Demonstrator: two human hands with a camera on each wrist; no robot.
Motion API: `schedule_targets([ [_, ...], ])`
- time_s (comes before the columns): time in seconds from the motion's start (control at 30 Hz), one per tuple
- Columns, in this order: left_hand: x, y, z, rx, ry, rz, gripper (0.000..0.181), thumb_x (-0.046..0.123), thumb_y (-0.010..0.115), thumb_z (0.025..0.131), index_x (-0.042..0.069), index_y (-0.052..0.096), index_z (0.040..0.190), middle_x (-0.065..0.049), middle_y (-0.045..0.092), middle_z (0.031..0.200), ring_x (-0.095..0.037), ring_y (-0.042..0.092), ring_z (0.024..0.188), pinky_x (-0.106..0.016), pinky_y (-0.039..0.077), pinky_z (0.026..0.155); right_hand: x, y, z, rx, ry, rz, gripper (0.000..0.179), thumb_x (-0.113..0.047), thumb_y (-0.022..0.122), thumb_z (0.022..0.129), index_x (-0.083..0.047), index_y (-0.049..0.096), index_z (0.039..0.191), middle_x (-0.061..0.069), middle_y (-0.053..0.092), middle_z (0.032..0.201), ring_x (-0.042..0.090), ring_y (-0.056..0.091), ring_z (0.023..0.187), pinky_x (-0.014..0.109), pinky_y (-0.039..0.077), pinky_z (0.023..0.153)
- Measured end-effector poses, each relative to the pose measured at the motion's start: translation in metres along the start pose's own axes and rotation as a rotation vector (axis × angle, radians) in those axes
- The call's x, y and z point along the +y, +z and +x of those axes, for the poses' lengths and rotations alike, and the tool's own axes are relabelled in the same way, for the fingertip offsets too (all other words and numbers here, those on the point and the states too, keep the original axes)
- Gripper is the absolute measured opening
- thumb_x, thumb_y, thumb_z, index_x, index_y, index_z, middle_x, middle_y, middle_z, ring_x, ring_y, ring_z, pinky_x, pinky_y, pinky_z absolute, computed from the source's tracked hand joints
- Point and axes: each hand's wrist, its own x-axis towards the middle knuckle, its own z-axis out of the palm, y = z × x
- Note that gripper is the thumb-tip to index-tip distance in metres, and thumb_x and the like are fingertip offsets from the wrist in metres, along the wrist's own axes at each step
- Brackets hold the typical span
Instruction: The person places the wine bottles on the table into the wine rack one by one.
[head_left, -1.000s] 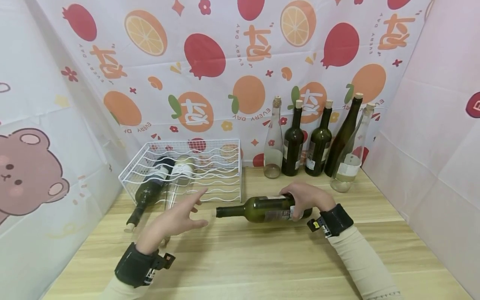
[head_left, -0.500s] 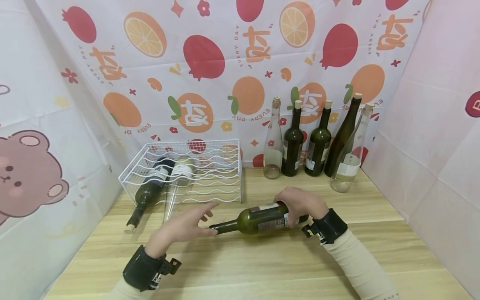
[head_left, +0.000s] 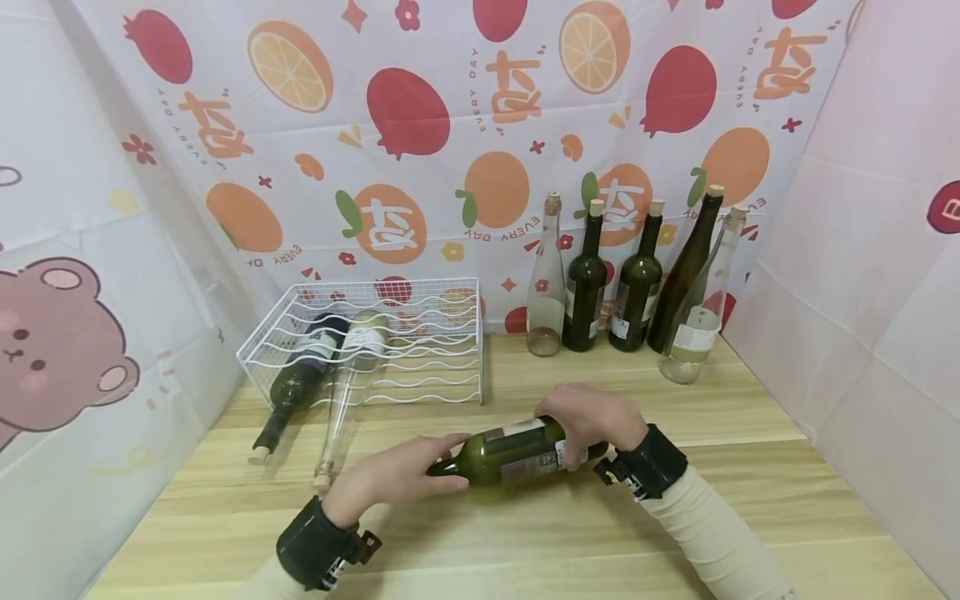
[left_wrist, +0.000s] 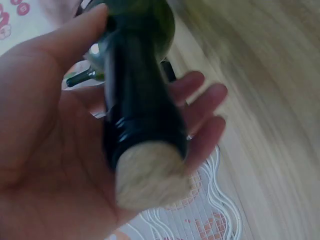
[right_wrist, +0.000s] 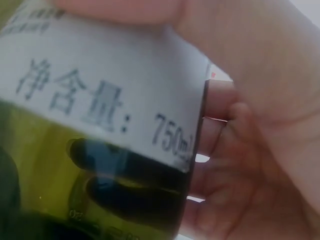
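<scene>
A dark green wine bottle [head_left: 502, 454] lies on its side above the wooden table, neck to the left and slightly lowered. My right hand [head_left: 592, 419] grips it near the base from above, thumb over the label [right_wrist: 115, 100] that reads 750ml. My left hand [head_left: 401, 473] is around the neck [left_wrist: 142, 90], with the thumb on one side and the fingers loosely curved behind. The cork [left_wrist: 152, 175] shows in front of the left palm. Whether the base touches the table is hard to tell.
At the left stands a white wire wine rack [head_left: 431, 404]. In it lie a dark bottle [head_left: 296, 387] and a clear bottle [head_left: 347, 408], necks toward me. Several corked bottles stand at the back right, among them a clear one [head_left: 543, 312] and a leaning clear one [head_left: 697, 325].
The bottle has come nearer to me and a little left, its neck dipping. My left hand has moved right from beside the cork to around the neck. The right hand keeps its grip.
</scene>
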Motion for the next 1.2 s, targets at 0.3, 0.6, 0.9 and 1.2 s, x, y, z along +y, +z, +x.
schedule_targets([
  [0.3,0.001,0.007,0.004,0.006,-0.014,0.015,0.084,0.05,0.064,0.099,0.01,0.027,0.163,-0.017,0.068,0.133,-0.031,0.066,0.122,-0.05,0.051,0.106,-0.007,0.003,0.001,0.003,0.02,0.01,0.043,-0.011,0.092,0.056,-0.014,0.071,0.093,0.002,0.071,0.082,0.006,0.043,0.065,0.023,0.042,0.06],
  [0.6,0.004,0.012,0.005,0.036,0.006,0.032,0.087,0.052,0.068,0.096,0.018,0.026,0.165,-0.015,0.061,0.144,-0.029,0.065,0.122,-0.045,0.052,0.102,-0.013,0.011,0.007,0.009,-0.006,0.02,0.044,-0.016,0.095,0.056,-0.015,0.071,0.093,-0.002,0.072,0.083,0.003,0.051,0.066,0.02,0.047,0.064],
  [0.9,0.002,0.017,0.006,0.048,0.041,-0.003,0.091,0.052,0.075,0.09,0.025,0.029,0.164,-0.006,0.063,0.127,-0.014,0.062,0.103,-0.029,0.051,0.086,-0.022,0.016,0.013,0.012,-0.063,-0.005,0.048,-0.024,0.096,0.058,-0.017,0.072,0.099,-0.006,0.072,0.084,0.001,0.053,0.067,0.019,0.046,0.064],
  [1.2,0.002,0.012,0.003,0.012,0.037,0.004,0.087,0.048,0.074,0.092,0.019,0.032,0.163,-0.008,0.061,0.129,-0.016,0.063,0.106,-0.032,0.053,0.088,-0.023,0.017,0.015,0.022,-0.076,0.051,0.05,-0.023,0.095,0.059,-0.016,0.072,0.103,-0.004,0.072,0.087,0.001,0.054,0.069,0.018,0.046,0.064],
])
